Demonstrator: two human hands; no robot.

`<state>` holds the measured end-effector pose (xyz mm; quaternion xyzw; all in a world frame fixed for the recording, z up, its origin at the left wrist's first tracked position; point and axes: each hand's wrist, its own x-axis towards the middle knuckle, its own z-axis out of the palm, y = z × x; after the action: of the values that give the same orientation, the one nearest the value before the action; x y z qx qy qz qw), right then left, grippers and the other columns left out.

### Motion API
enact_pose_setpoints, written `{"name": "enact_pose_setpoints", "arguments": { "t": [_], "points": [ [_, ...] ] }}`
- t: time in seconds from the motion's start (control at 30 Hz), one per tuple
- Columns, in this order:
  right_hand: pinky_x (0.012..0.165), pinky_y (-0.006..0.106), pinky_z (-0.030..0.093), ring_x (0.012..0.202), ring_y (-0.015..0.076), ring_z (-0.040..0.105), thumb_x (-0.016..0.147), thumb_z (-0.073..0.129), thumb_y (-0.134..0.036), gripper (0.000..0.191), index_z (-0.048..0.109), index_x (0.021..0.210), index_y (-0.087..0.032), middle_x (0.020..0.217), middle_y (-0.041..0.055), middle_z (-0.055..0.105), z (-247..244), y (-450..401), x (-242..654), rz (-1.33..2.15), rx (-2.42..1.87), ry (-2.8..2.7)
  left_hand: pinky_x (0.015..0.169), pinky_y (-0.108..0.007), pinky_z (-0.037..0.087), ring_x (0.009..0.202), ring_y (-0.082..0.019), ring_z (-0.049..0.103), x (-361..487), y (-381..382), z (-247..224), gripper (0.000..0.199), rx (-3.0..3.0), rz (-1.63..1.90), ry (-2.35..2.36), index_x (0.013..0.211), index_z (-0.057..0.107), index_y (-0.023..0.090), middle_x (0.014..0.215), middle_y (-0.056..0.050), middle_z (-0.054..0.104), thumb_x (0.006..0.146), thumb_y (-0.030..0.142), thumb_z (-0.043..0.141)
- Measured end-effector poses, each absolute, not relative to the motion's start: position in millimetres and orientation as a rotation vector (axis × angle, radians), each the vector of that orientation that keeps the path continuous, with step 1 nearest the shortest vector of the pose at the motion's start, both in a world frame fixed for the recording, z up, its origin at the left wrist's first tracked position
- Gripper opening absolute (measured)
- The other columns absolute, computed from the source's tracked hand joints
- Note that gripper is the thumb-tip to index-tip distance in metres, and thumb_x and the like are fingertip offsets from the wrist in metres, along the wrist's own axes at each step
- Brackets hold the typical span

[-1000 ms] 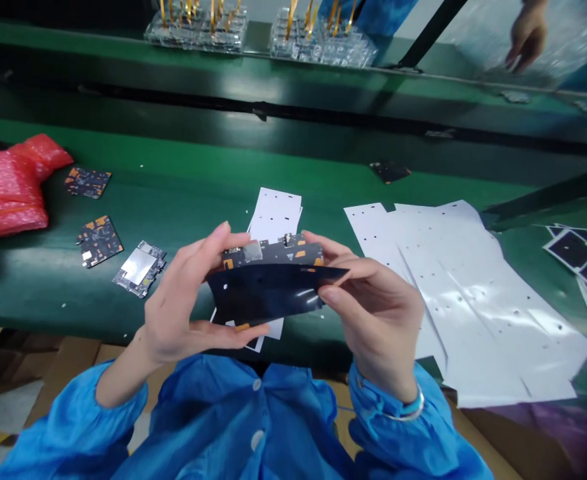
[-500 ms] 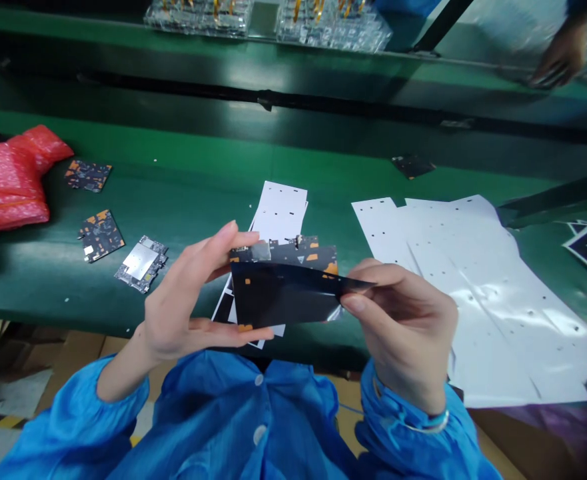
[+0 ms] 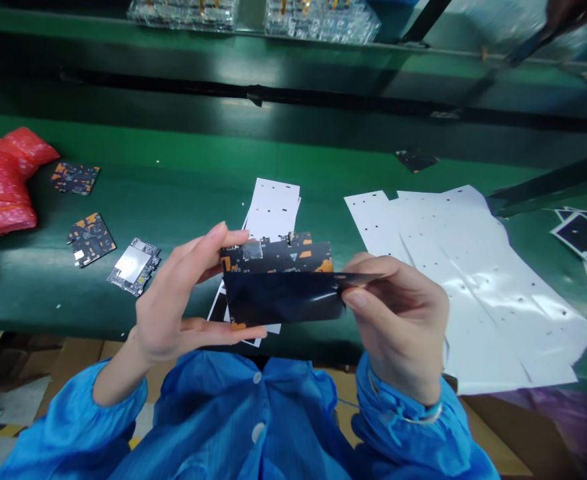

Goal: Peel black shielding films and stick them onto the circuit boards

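Co-worker's hand (image 3: 570, 8) up at frame edge (black film (image 3: 283, 297) still in right hand (image 3: 398, 327)).

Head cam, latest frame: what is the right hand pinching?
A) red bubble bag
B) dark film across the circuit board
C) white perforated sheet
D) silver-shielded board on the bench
B. The right hand pinches the dark film at its right end, while the left hand holds the circuit board.

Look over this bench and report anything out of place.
A lone dark circuit board lies far up the green bench, away from the other boards near the red bubble wrap. The large white sheet also looks creased and rumpled rather than flat.
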<state>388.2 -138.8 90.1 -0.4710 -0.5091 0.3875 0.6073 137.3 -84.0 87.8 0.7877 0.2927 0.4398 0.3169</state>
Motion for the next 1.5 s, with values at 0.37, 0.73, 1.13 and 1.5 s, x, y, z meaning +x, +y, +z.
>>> {"name": "enact_pose_setpoints", "arguments": {
  "t": [0.37,0.73,1.13,1.5],
  "points": [
    [0.057,0.027,0.055,0.066,0.014,0.065,0.087,0.081,-0.022,0.007,0.075,0.086,-0.026,0.075,-0.0017,0.07,91.6,-139.8,382.4,0.881,-1.068,-1.194,0.094,-0.039,0.068,0.13,-0.031,0.064,137.7,-83.5,88.7,0.105,2.075,1.171,0.706,0.161,0.032,0.041,0.147,-0.005,0.064,0.074,0.044,0.091],
    [0.06,0.027,0.056,0.069,0.0142,0.067,0.085,0.08,-0.013,0.014,0.076,0.089,-0.026,0.076,-0.0021,0.072,90.5,-139.1,380.7,0.889,-1.014,-1.184,0.09,-0.039,0.069,0.127,-0.031,0.067,137.9,-83.1,87.2,0.109,2.08,1.195,0.709,0.16,0.034,0.042,0.144,-0.003,0.066,0.069,0.047,0.093],
    [0.053,0.025,0.055,0.062,0.012,0.063,0.087,0.079,-0.016,0.011,0.076,0.088,-0.026,0.075,-0.0026,0.069,87.5,-143.4,386.7,0.925,-1.02,-1.141,0.093,-0.049,0.07,0.129,-0.032,0.065,138.1,-91.4,93.0,0.102,2.03,1.096,0.832,0.16,0.029,0.049,0.145,0.0,0.065,0.076,0.051,0.087],
    [0.057,0.023,0.057,0.067,0.0118,0.066,0.086,0.08,-0.015,0.011,0.076,0.088,-0.025,0.075,-0.0022,0.071,89.0,-142.7,385.0,0.935,-0.999,-1.107,0.09,-0.036,0.07,0.124,-0.026,0.068,140.3,-89.4,89.2,0.106,2.113,1.192,0.791,0.16,0.033,0.043,0.142,-0.001,0.067,0.072,0.049,0.091]
  ]
}}
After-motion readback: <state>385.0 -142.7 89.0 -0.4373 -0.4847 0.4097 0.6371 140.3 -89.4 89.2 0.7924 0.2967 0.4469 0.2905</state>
